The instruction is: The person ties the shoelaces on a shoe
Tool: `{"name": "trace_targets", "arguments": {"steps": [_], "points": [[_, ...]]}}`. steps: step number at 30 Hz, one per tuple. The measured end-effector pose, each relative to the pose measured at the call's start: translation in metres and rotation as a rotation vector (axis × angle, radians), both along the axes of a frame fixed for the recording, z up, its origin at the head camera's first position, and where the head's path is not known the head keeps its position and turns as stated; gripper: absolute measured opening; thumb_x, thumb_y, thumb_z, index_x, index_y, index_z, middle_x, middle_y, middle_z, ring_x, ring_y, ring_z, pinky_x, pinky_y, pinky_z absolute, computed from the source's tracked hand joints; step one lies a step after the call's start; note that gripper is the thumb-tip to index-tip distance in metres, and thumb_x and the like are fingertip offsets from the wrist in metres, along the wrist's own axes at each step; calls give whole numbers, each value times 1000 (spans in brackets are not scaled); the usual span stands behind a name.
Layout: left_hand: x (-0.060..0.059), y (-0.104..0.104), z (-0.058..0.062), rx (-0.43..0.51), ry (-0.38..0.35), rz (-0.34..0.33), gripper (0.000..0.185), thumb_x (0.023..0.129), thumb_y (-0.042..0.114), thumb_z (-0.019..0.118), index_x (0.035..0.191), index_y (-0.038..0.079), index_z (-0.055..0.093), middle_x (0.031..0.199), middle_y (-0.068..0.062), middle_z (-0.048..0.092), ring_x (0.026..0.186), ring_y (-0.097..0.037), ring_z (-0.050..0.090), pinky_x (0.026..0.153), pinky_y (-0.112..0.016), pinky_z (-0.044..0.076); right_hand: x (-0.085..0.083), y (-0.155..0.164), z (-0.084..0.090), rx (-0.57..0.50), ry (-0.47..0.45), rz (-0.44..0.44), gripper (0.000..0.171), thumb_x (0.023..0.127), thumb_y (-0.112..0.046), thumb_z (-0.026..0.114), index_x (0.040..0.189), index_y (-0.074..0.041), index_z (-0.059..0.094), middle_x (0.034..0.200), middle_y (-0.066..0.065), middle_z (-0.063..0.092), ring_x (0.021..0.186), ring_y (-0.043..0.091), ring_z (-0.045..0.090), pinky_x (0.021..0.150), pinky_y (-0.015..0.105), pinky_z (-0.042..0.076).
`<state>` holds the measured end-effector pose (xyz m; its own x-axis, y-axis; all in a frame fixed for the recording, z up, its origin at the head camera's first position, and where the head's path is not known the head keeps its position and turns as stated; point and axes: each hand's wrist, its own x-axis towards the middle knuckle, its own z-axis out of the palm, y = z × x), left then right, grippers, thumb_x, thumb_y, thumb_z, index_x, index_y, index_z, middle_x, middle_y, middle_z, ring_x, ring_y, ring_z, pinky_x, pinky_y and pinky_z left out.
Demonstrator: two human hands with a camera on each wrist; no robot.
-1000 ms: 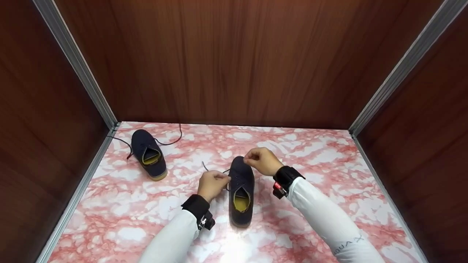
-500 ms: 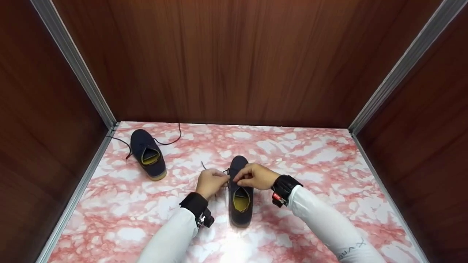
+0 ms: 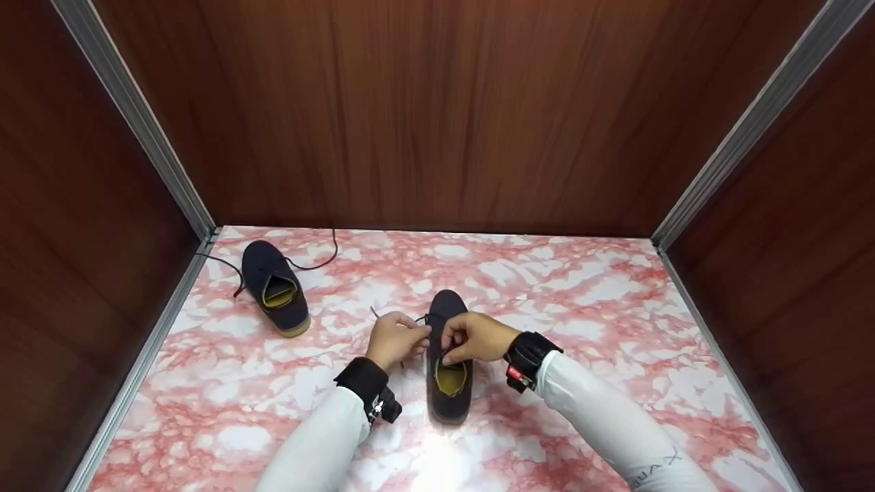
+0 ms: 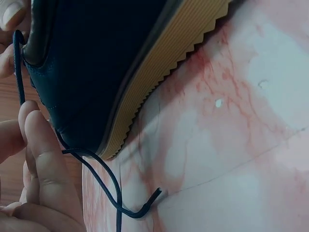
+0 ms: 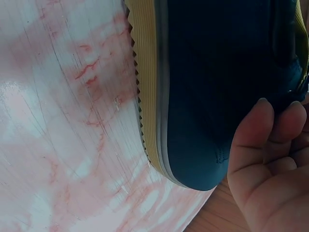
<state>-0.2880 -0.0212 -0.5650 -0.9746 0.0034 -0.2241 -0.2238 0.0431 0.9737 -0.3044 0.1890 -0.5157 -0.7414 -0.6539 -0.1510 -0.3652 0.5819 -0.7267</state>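
A dark navy lace-up shoe (image 3: 450,408) with a yellow lining stands on the marbled surface, toe pointing away. My left hand (image 3: 396,340), on its left side, pinches the dark shoelace (image 4: 19,72) between thumb and finger. From there the lace runs up to the edge of the shoe's opening, and its loose end hangs in a curve below the toe in the left wrist view. My right hand (image 3: 478,338) reaches over the shoe from the right, fingers bent, fingertips at the opening and lacing area. Whether those fingers grip the lace, I cannot tell.
A second navy shoe (image 3: 277,290) stands at the back left, its loose laces (image 3: 318,265) spread to both sides. Brown wood-look panels (image 3: 437,123) with grey metal edging (image 3: 752,116) enclose the red-and-white surface (image 3: 581,287) at the back and sides.
My right hand has come from beside the toe, back and down over the shoe to its opening. The left hand has stayed nearly in place beside the lacing.
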Motion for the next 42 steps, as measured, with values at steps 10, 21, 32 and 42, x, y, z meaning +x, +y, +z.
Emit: {"name": "trace_targets", "arguments": {"steps": [10, 21, 32, 42], "points": [[0, -1, 1, 49, -24, -5, 24, 89, 10, 79, 92, 3, 56, 74, -17, 76, 56, -10, 71, 56, -23, 60, 1, 2, -1, 23, 91, 13, 16, 89, -21, 84, 85, -12, 71, 77, -8, 56, 72, 4, 51, 65, 17, 42], [-6, -16, 6, -7, 3, 28, 10, 95, 6, 66, 94, 0, 58, 81, -18, 77, 59, -10, 71, 57, -23, 61, 2, 5, -3, -133, 110, -175, 15, 93, -19, 79, 87, -10, 68, 82, -2, 63, 70, 6, 53, 63, 19, 44], [-15, -38, 6, -427, 105, 66, 7, 87, 16, 66, 86, 10, 69, 72, -3, 74, 57, -9, 68, 56, -21, 50, 1, 1, -7, -142, 132, -193, 8, 94, -14, 75, 99, -8, 77, 87, 7, 74, 73, 4, 59, 68, 16, 48], [-11, -37, -3, -737, 135, -98, 13, 82, 18, 75, 83, 8, 66, 84, -9, 71, 77, -24, 64, 73, -33, 52, 4, -3, -5, -130, 151, -232, 7, 94, -13, 74, 96, -7, 78, 85, 7, 76, 69, 3, 58, 64, 16, 47]]}}
